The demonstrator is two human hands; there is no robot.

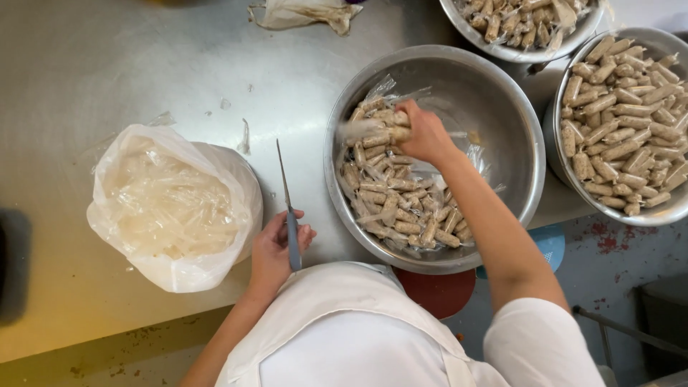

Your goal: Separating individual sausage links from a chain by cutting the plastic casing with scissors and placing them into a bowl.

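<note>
The middle bowl [502,100], a large steel one, sits on the metal table [107,64], and everything else is placed from it. Inside it, heaped against its left and lower wall, lies a pile of small plastic-wrapped sausages [401,208]. The right hand [424,132] reaches into the bowl from below and is clenched on one or two of these sausages at the top of the pile; the wrapper beside the fingers is blurred.

Just left of the bowl, near the table's front edge, the left hand [272,251] rests on the table with its fingers curled around the handle of a knife [288,208]. The thin blade points away from the person, running alongside the bowl's left rim without touching it.

Further left of the bowl stands a container lined with a white plastic bag [172,208], filled with crumpled clear wrappers.

To the right of the middle bowl, touching or nearly touching its rim, is a second bowl [645,215] full of unwrapped sausages [623,122]. Above and right of it, a third bowl [516,51] is cut off by the picture's top edge. Well above and left of the middle bowl lies a crumpled scrap of plastic [304,13].
</note>
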